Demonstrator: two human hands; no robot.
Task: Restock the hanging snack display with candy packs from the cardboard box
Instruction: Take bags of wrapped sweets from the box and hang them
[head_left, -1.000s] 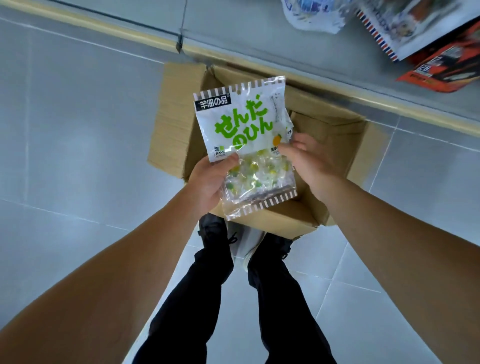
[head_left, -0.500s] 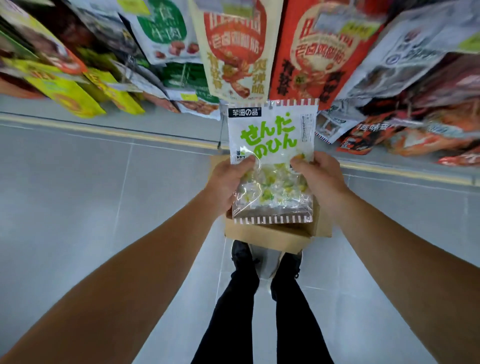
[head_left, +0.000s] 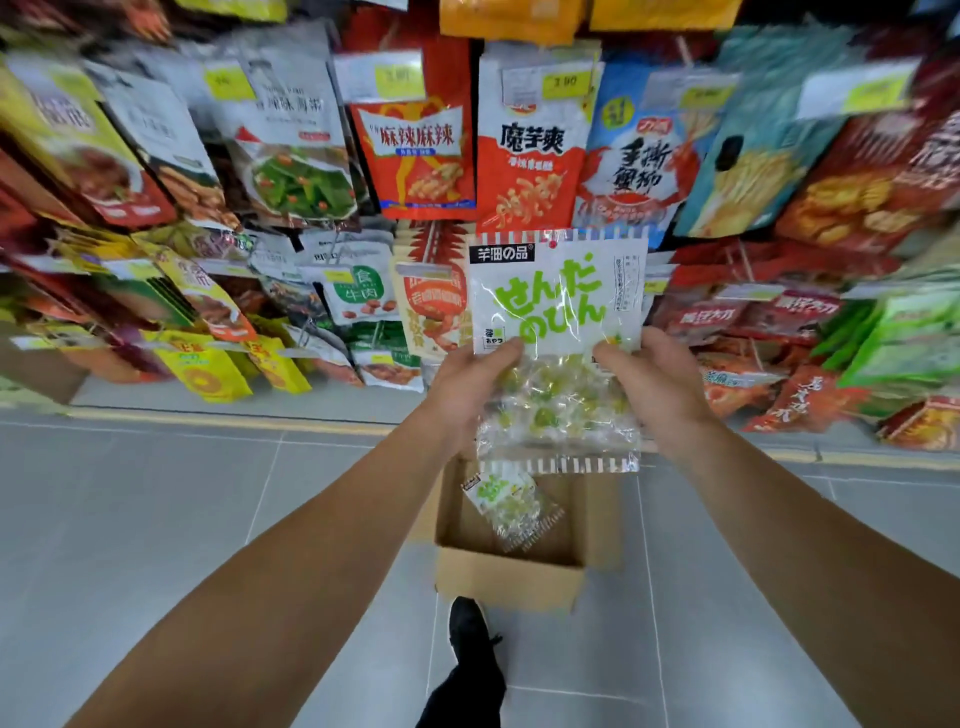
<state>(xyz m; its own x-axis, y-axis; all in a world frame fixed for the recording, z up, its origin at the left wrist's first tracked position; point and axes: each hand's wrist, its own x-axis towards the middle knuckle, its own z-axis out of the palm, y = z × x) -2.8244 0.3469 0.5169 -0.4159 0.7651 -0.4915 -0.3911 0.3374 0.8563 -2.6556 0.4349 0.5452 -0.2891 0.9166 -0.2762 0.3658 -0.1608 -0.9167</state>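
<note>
Since half a second ago my view has tipped up and the pack has risen, so the display now fills the top and the box shows whole on the floor. I grasp the pack with both hands: left hand pinches its left edge with the thumb on the front, right hand grips its right edge. Upright, the pack sits above the box, its top overlapping the hanging snack bags. A second pack lies tilted inside the box. One shoe stands just below the box.
</note>
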